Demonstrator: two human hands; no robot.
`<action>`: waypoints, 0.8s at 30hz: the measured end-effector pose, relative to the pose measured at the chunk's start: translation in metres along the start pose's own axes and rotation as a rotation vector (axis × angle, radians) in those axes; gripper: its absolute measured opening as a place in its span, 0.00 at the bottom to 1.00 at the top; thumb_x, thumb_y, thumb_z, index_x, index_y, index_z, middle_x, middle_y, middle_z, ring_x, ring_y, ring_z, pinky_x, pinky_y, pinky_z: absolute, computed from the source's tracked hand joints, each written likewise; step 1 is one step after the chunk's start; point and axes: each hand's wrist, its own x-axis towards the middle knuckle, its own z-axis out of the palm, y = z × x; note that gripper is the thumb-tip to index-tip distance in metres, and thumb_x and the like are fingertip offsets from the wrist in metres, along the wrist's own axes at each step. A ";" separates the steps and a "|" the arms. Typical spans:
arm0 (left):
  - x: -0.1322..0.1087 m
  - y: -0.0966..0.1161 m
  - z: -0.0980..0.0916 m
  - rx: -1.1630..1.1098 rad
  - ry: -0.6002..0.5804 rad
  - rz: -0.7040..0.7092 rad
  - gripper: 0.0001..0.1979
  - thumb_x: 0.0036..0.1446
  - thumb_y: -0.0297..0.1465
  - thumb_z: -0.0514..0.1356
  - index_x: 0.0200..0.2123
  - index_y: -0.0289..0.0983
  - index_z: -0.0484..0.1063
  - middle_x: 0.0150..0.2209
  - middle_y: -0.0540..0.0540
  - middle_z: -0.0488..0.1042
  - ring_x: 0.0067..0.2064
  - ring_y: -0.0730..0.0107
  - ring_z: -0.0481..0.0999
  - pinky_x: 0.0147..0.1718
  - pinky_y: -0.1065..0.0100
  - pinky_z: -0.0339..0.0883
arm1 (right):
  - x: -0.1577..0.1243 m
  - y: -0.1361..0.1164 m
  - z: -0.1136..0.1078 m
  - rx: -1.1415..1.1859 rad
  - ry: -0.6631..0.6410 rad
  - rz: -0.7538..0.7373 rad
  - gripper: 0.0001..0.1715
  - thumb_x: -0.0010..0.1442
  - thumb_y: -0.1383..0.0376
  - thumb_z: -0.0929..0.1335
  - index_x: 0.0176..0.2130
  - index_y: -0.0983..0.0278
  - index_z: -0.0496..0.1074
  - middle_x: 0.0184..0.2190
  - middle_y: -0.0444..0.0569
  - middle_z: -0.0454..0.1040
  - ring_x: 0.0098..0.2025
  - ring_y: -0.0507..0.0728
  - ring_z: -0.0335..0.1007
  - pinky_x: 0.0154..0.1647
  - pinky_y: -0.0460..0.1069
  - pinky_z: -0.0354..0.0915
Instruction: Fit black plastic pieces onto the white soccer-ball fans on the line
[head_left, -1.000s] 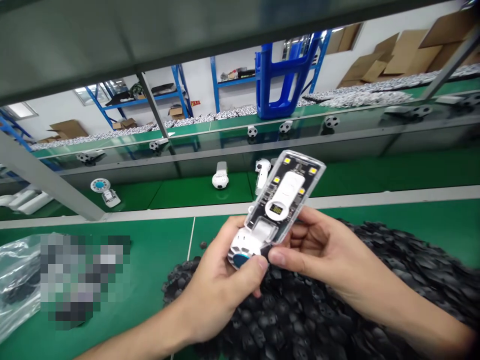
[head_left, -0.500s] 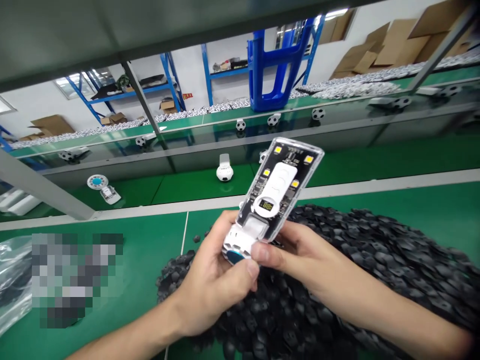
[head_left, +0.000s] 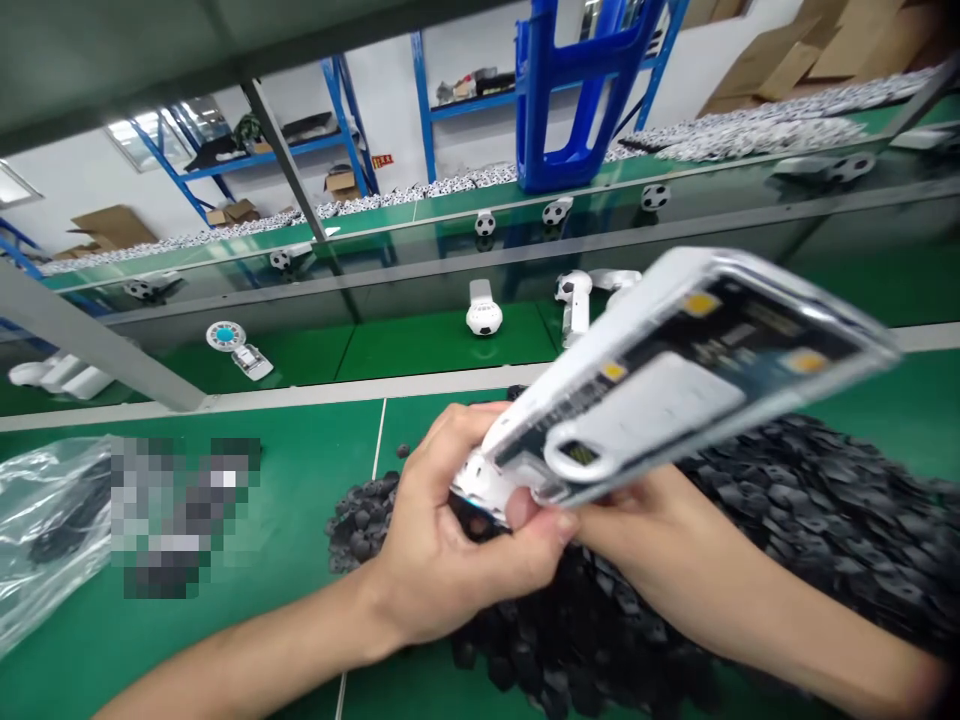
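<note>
From afar I see left hand (head_left: 457,550) curled round the lower end of a white device with clear-cased black circuit board (head_left: 675,400); right hand (head_left: 660,535), partly hidden, pinches it too. Device tilted above heaped small black plastic pieces (head_left: 817,500) on green table (head_left: 289,560).

Left hand (head_left: 454,560), right hand (head_left: 645,535): one each
Held clear-fronted device (head_left: 656,405): one
Yellow squares (head_left: 701,303) on it: three visible
White devices (head_left: 484,312) on green belt (head_left: 412,350): at least four
Football-patterned balls (head_left: 655,197) beyond belt: at least six
Blue plastic stool (head_left: 529,140): one
Clear plastic bag (head_left: 30,490): one
Black curved pieces (head_left: 810,510): beyond counting
</note>
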 end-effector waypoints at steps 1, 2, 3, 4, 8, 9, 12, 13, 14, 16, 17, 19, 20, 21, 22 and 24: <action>0.002 0.001 -0.002 -0.072 -0.021 -0.064 0.21 0.59 0.25 0.77 0.53 0.47 0.80 0.47 0.52 0.82 0.45 0.69 0.79 0.46 0.70 0.75 | 0.001 -0.001 -0.003 -0.017 -0.001 0.002 0.08 0.62 0.63 0.84 0.39 0.55 0.86 0.40 0.41 0.88 0.49 0.59 0.87 0.57 0.51 0.81; 0.004 0.003 -0.005 -0.162 -0.050 -0.129 0.21 0.60 0.26 0.77 0.53 0.47 0.80 0.46 0.52 0.82 0.43 0.71 0.79 0.44 0.72 0.76 | 0.003 -0.002 -0.006 -0.037 0.005 -0.002 0.11 0.63 0.62 0.84 0.44 0.54 0.85 0.45 0.41 0.88 0.51 0.58 0.86 0.58 0.50 0.81; 0.007 0.005 -0.008 -0.258 -0.077 -0.187 0.21 0.61 0.27 0.78 0.54 0.46 0.80 0.45 0.52 0.82 0.42 0.73 0.79 0.42 0.73 0.77 | 0.004 -0.003 -0.010 -0.061 0.011 -0.004 0.17 0.64 0.60 0.84 0.51 0.53 0.83 0.50 0.41 0.87 0.53 0.58 0.86 0.58 0.50 0.81; 0.010 0.008 -0.013 -0.342 -0.097 -0.229 0.21 0.60 0.28 0.79 0.54 0.46 0.80 0.45 0.51 0.82 0.41 0.73 0.80 0.39 0.74 0.77 | 0.004 -0.004 -0.014 -0.112 0.015 -0.006 0.24 0.65 0.58 0.83 0.57 0.52 0.80 0.55 0.42 0.86 0.54 0.58 0.86 0.57 0.50 0.82; 0.020 0.021 -0.035 -0.359 -0.040 -0.261 0.25 0.61 0.29 0.79 0.58 0.47 0.77 0.48 0.48 0.85 0.40 0.67 0.85 0.28 0.74 0.79 | 0.003 0.002 -0.021 -0.894 -0.152 0.055 0.24 0.66 0.65 0.82 0.59 0.56 0.79 0.55 0.47 0.86 0.54 0.64 0.85 0.56 0.60 0.82; 0.022 0.024 -0.039 -0.301 0.000 -0.247 0.26 0.62 0.29 0.79 0.59 0.47 0.77 0.48 0.47 0.85 0.42 0.64 0.86 0.30 0.72 0.81 | 0.002 0.006 -0.021 -1.095 -0.211 0.084 0.19 0.65 0.69 0.82 0.53 0.58 0.82 0.51 0.48 0.87 0.53 0.68 0.85 0.56 0.63 0.80; 0.028 0.027 -0.044 -0.117 0.115 -0.213 0.25 0.59 0.31 0.81 0.57 0.42 0.80 0.48 0.45 0.86 0.44 0.64 0.87 0.39 0.69 0.85 | 0.003 0.023 -0.019 -1.334 -0.320 0.135 0.12 0.61 0.77 0.80 0.42 0.62 0.87 0.41 0.52 0.87 0.48 0.76 0.85 0.52 0.69 0.78; 0.029 0.027 -0.045 -0.063 0.145 -0.208 0.25 0.57 0.31 0.82 0.55 0.39 0.81 0.48 0.44 0.86 0.42 0.65 0.87 0.39 0.70 0.85 | 0.003 0.028 -0.018 -1.369 -0.338 0.139 0.11 0.62 0.77 0.80 0.41 0.62 0.88 0.40 0.53 0.87 0.48 0.76 0.85 0.51 0.69 0.78; 0.030 0.028 -0.044 -0.025 0.166 -0.204 0.27 0.55 0.32 0.83 0.56 0.37 0.81 0.48 0.43 0.87 0.40 0.66 0.87 0.39 0.71 0.85 | 0.004 0.033 -0.017 -1.402 -0.349 0.138 0.10 0.63 0.76 0.79 0.41 0.63 0.88 0.40 0.53 0.87 0.48 0.77 0.85 0.51 0.69 0.78; 0.032 0.028 -0.044 -0.053 0.158 -0.211 0.43 0.54 0.34 0.84 0.69 0.38 0.72 0.45 0.42 0.88 0.38 0.62 0.89 0.38 0.68 0.86 | 0.004 0.039 -0.016 -1.442 -0.359 0.120 0.08 0.65 0.75 0.77 0.38 0.63 0.87 0.38 0.53 0.86 0.46 0.75 0.85 0.49 0.67 0.78; 0.033 0.029 -0.045 -0.124 0.122 -0.223 0.53 0.56 0.36 0.82 0.77 0.41 0.60 0.44 0.43 0.89 0.38 0.59 0.90 0.38 0.65 0.88 | 0.003 0.041 -0.016 -1.454 -0.359 0.102 0.09 0.67 0.75 0.76 0.37 0.62 0.86 0.38 0.52 0.86 0.45 0.73 0.85 0.48 0.66 0.79; 0.035 0.029 -0.048 -0.318 0.034 -0.235 0.62 0.65 0.42 0.75 0.84 0.53 0.33 0.42 0.45 0.90 0.40 0.55 0.92 0.38 0.61 0.89 | 0.003 0.042 -0.017 -1.466 -0.342 0.050 0.14 0.71 0.74 0.72 0.35 0.61 0.84 0.39 0.52 0.85 0.44 0.70 0.86 0.45 0.62 0.79; 0.037 0.028 -0.050 -0.413 -0.010 -0.230 0.58 0.70 0.46 0.71 0.83 0.57 0.28 0.41 0.45 0.90 0.39 0.55 0.92 0.36 0.62 0.88 | 0.004 0.041 -0.018 -1.470 -0.330 0.024 0.15 0.73 0.74 0.70 0.37 0.61 0.84 0.40 0.51 0.85 0.43 0.67 0.86 0.44 0.60 0.80; 0.038 0.027 -0.052 -0.491 -0.044 -0.225 0.51 0.73 0.49 0.66 0.83 0.57 0.32 0.40 0.44 0.90 0.37 0.56 0.92 0.33 0.64 0.88 | 0.005 0.039 -0.019 -1.464 -0.310 -0.009 0.16 0.75 0.72 0.68 0.39 0.60 0.83 0.42 0.51 0.84 0.42 0.65 0.86 0.42 0.58 0.80; 0.040 0.026 -0.055 -0.554 -0.062 -0.219 0.44 0.74 0.52 0.62 0.82 0.54 0.43 0.39 0.43 0.90 0.34 0.57 0.92 0.30 0.66 0.86 | 0.005 0.037 -0.021 -1.441 -0.282 -0.053 0.16 0.77 0.71 0.66 0.42 0.60 0.83 0.43 0.51 0.84 0.40 0.63 0.85 0.39 0.55 0.79; 0.043 0.022 -0.058 -0.645 -0.073 -0.218 0.32 0.73 0.57 0.60 0.70 0.46 0.65 0.38 0.39 0.89 0.26 0.62 0.87 0.21 0.71 0.81 | 0.006 0.030 -0.024 -1.331 -0.211 -0.183 0.13 0.78 0.67 0.66 0.47 0.57 0.81 0.43 0.49 0.84 0.38 0.59 0.85 0.34 0.51 0.78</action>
